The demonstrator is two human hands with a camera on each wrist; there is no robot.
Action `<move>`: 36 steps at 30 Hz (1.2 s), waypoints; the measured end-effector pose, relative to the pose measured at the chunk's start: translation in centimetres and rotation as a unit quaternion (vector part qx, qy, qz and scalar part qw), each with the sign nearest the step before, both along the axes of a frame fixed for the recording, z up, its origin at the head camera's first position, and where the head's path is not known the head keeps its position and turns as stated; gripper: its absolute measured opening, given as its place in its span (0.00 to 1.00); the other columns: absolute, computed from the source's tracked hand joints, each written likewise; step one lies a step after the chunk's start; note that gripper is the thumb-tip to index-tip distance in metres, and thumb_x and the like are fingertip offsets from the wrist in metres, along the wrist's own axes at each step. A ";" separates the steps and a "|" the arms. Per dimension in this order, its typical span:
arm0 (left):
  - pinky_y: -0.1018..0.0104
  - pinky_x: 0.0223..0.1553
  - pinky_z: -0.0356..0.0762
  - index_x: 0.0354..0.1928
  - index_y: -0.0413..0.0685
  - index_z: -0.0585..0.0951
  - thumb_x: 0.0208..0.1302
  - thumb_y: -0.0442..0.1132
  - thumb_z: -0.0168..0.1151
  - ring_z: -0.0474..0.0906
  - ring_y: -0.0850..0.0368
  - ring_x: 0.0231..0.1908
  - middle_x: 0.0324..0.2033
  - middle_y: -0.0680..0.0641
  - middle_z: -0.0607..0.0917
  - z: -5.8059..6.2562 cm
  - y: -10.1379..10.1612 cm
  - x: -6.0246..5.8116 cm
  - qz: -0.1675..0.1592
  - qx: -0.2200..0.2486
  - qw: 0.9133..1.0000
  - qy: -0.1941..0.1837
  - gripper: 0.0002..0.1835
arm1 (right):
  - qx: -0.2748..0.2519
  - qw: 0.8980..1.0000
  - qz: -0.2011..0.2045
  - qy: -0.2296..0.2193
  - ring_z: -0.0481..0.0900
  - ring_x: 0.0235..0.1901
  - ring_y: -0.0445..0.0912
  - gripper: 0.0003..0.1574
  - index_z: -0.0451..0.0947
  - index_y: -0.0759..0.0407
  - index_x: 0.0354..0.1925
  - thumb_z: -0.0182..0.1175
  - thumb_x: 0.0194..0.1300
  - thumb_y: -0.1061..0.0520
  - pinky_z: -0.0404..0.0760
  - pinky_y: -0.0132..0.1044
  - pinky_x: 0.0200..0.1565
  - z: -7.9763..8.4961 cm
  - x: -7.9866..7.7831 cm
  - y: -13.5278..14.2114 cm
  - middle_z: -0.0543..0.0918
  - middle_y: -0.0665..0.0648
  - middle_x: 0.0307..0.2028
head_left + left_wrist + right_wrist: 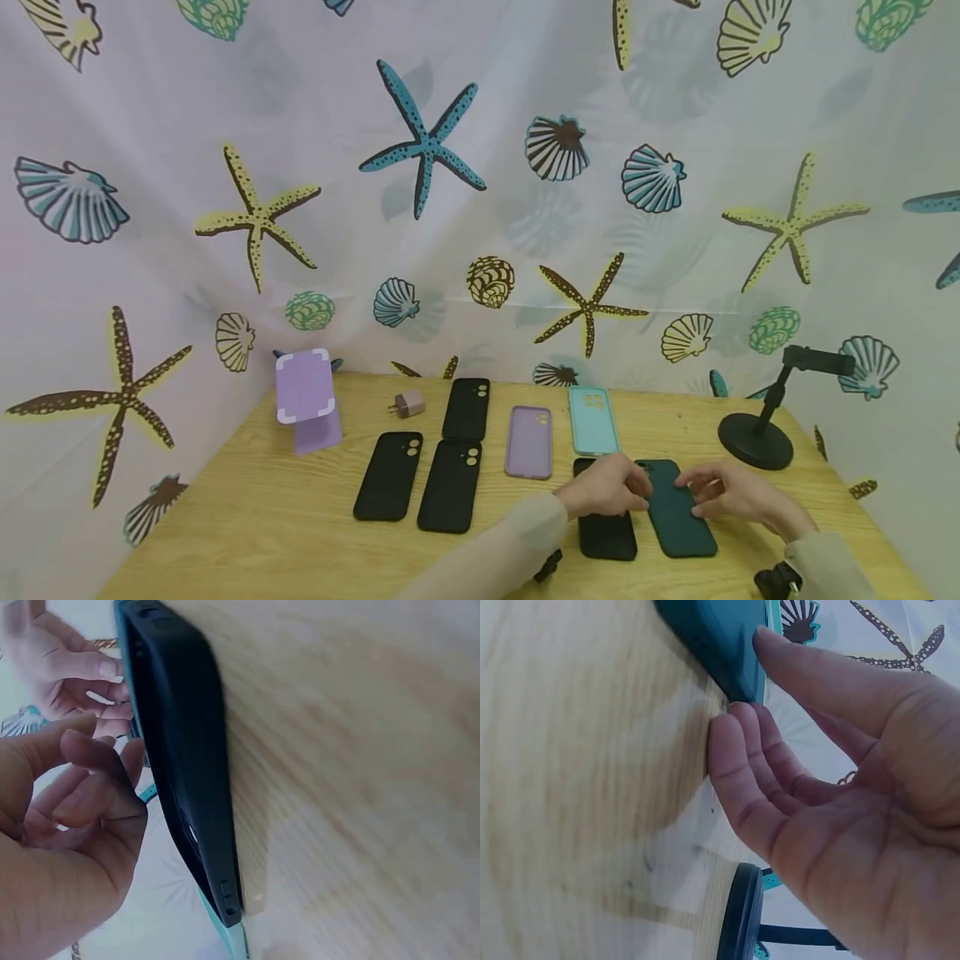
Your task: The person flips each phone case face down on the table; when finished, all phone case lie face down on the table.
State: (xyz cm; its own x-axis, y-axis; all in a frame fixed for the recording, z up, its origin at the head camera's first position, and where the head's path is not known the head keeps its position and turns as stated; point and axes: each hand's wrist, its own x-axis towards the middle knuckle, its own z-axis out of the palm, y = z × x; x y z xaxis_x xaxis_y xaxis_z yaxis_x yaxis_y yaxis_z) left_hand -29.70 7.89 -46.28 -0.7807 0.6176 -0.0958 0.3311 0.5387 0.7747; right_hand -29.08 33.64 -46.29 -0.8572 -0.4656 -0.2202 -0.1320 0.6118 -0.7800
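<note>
A dark teal phone case (681, 515) lies on the table between my two hands. My left hand (606, 486) hovers over a black phone case (606, 537) just left of it, fingers loosely bent toward the teal case. In the left wrist view that black case (191, 742) shows its raised rim and side, and nothing is held by the hand (67, 847). My right hand (731, 493) is at the teal case's right edge, thumb and fingers spread apart. Its fingertips come close to a corner of the teal case (724, 645); whether they touch is unclear.
Behind lie a light blue case (594, 429) and a purple case (528, 446). Black cases (450, 487) are grouped left of centre. A plug adapter (408, 404) and a purple phone stand (306, 396) are at back left; a black stand (756, 440) is at right. A patterned curtain (480, 225) hangs behind.
</note>
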 end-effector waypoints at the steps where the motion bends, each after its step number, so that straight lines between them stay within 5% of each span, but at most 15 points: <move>1: 0.72 0.35 0.80 0.46 0.47 0.87 0.63 0.35 0.67 0.84 0.62 0.38 0.45 0.51 0.87 0.0 0.1 0.0 -0.006 -0.015 1.000 0.013 0.10 | 0.001 1.000 0.002 -0.003 0.80 0.49 0.56 0.29 0.76 0.67 0.58 0.70 0.59 0.61 0.81 0.48 0.47 -0.1 0.1 0.1 0.79 0.67 0.53; 4: 0.73 0.38 0.79 0.46 0.49 0.87 0.63 0.37 0.67 0.83 0.64 0.40 0.43 0.52 0.88 -0.1 0.3 -0.1 -0.024 -0.045 0.998 0.041 0.10 | -0.002 1.000 0.007 -0.012 0.79 0.50 0.58 0.30 0.75 0.67 0.58 0.69 0.59 0.61 0.81 0.49 0.48 -0.2 0.1 0.3 0.78 0.69 0.55; 11: 0.73 0.30 0.79 0.46 0.47 0.87 0.62 0.36 0.67 0.82 0.64 0.25 0.39 0.50 0.89 0.0 0.4 0.0 -0.009 -0.044 0.999 0.026 0.11 | -0.012 1.000 0.028 -0.002 0.80 0.50 0.60 0.31 0.73 0.70 0.60 0.68 0.60 0.60 0.82 0.48 0.48 -0.4 0.0 0.4 0.76 0.73 0.56; 21: 0.68 0.32 0.82 0.46 0.37 0.86 0.61 0.27 0.65 0.86 0.52 0.26 0.54 0.46 0.84 -0.3 0.4 0.4 0.052 0.085 0.992 -0.079 0.11 | -0.008 1.000 0.023 0.013 0.81 0.49 0.59 0.32 0.74 0.70 0.59 0.69 0.59 0.61 0.82 0.49 0.48 -0.6 0.1 0.2 0.78 0.71 0.53; 29: 0.67 0.24 0.70 0.51 0.37 0.84 0.64 0.28 0.61 0.87 0.48 0.30 0.31 0.39 0.88 -0.2 0.1 0.6 0.079 0.136 0.980 -0.124 0.14 | -0.021 1.000 0.020 0.007 0.81 0.48 0.59 0.33 0.72 0.72 0.60 0.69 0.59 0.62 0.83 0.47 0.46 -0.7 0.1 0.4 0.78 0.71 0.52; 33: 0.64 0.25 0.73 0.51 0.38 0.84 0.65 0.28 0.61 0.86 0.49 0.33 0.34 0.42 0.88 -0.3 0.3 0.9 0.092 0.152 0.977 -0.116 0.13 | -0.032 0.999 0.018 -0.004 0.80 0.48 0.58 0.34 0.71 0.73 0.61 0.68 0.60 0.63 0.83 0.45 0.46 -0.8 0.3 0.5 0.77 0.70 0.52; 36: 0.64 0.28 0.78 0.50 0.39 0.84 0.63 0.29 0.63 0.85 0.54 0.34 0.35 0.46 0.88 -0.4 0.9 1.1 0.110 0.135 0.982 -0.076 0.13 | -0.037 0.999 0.018 -0.010 0.81 0.48 0.57 0.35 0.69 0.73 0.62 0.68 0.60 0.62 0.83 0.45 0.46 -0.9 0.4 0.2 0.77 0.69 0.52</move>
State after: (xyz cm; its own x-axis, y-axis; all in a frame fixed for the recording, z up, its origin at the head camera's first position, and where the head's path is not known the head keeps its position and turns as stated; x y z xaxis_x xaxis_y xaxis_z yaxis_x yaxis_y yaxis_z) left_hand -28.58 8.76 -46.70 -0.8872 0.4549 -0.0772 0.1001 0.3531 0.9302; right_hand -28.69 33.80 -47.20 -0.8353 -0.5114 -0.2019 -0.1361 0.5481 -0.8253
